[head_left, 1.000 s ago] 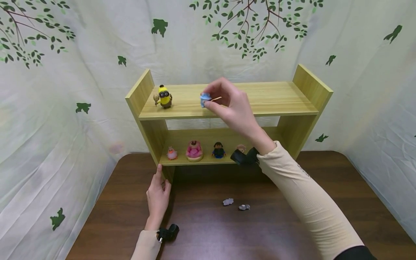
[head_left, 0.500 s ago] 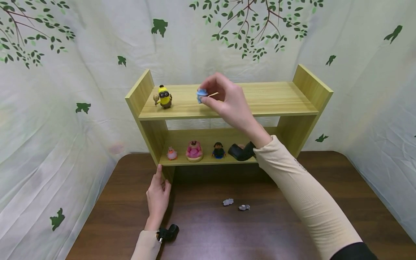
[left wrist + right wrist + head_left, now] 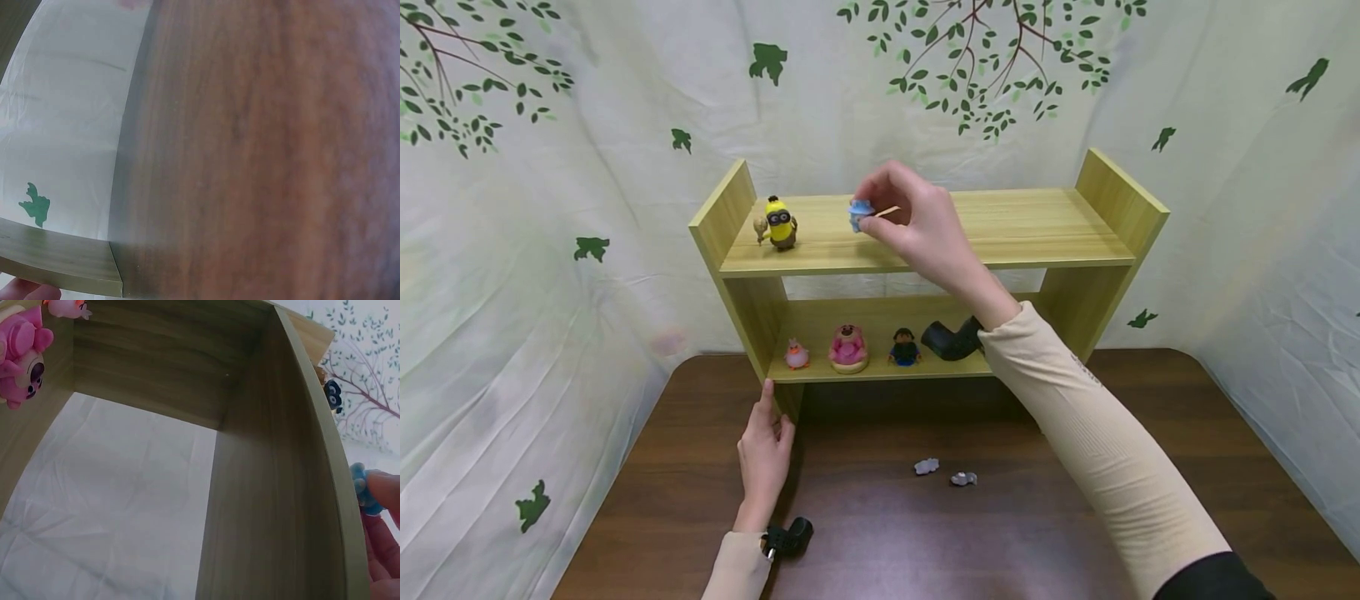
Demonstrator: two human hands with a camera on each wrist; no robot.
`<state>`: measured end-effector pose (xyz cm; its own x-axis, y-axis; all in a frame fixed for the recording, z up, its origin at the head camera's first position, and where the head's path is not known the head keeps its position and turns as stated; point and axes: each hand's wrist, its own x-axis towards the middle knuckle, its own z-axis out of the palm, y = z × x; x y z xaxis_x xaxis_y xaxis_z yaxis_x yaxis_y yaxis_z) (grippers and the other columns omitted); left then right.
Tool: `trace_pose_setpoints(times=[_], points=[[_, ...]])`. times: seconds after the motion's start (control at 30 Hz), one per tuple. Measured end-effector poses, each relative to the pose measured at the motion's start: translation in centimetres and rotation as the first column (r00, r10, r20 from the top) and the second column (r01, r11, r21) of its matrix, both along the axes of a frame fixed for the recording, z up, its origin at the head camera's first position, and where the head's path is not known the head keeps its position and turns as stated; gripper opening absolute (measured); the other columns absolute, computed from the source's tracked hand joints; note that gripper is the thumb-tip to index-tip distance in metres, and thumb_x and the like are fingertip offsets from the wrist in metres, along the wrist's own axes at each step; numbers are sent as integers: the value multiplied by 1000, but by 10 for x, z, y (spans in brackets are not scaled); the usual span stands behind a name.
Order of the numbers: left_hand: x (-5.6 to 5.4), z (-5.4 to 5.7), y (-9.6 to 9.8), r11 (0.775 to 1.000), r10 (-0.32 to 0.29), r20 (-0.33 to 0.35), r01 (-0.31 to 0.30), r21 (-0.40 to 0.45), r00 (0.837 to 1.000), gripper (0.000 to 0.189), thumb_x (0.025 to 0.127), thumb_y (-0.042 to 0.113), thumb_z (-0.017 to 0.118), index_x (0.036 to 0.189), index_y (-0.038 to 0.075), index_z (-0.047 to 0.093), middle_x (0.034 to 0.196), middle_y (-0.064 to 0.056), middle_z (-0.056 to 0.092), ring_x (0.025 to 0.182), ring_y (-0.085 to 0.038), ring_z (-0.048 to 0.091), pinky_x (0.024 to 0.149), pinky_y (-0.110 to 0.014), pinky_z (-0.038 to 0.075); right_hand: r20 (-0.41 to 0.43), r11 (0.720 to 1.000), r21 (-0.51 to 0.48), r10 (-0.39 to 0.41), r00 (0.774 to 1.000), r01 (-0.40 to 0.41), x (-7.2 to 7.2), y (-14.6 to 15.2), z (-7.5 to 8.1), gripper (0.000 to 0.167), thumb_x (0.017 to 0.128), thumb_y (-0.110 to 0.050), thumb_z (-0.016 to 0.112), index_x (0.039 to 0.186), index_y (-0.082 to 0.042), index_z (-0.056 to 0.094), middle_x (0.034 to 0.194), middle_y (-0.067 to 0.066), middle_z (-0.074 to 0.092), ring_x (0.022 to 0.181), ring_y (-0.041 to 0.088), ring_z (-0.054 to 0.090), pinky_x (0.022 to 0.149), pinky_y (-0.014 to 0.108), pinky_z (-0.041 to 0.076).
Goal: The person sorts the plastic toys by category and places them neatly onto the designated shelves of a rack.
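In the head view, the right hand (image 3: 921, 221) pinches a small blue figure (image 3: 859, 217) above the top board of a wooden shelf (image 3: 1045, 221); a yellow figure (image 3: 781, 227) stands to this hand's left, while a pink bear (image 3: 848, 348), a pink bird (image 3: 797, 356) and a dark-haired figure (image 3: 905, 348) sit on the board below it. The left hand (image 3: 765, 454) touches the shelf's lower corner with a straight index finger (image 3: 766, 396); to its right, two grey pieces (image 3: 927, 467) lie on the table (image 3: 1037, 500). In the left wrist view, its fingertips (image 3: 28, 292) show just under the shelf's edge. In the right wrist view, the thumb (image 3: 384, 490) presses the blue figure, near the top board's edge.
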<state>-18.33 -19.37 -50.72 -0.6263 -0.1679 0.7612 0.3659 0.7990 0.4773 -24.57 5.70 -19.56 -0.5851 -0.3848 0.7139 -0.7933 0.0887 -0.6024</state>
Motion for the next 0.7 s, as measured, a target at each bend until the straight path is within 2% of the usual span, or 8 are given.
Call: trace_pose_setpoints(times=[0.23, 0.7], points=[[-1, 0, 0, 1000, -4, -6, 4, -7, 1000, 87, 82, -12, 56, 152, 30, 25, 78, -14, 48, 59, -20, 44, 51, -40, 38, 61, 998, 54, -25, 998, 21, -4, -2, 4, 18, 84, 10, 64, 100, 5, 57, 95, 11, 62, 88, 18, 62, 79, 27, 51], [0, 1, 0, 1000, -2, 9, 2, 0, 1000, 88, 82, -12, 56, 152, 31, 24, 77, -14, 47, 59, -19, 42, 51, -39, 37, 93, 985, 164, -71, 993, 55, -11, -9, 6, 18, 85, 6, 66, 100, 2, 57, 96, 9, 61, 88, 15, 61, 81, 25, 49]])
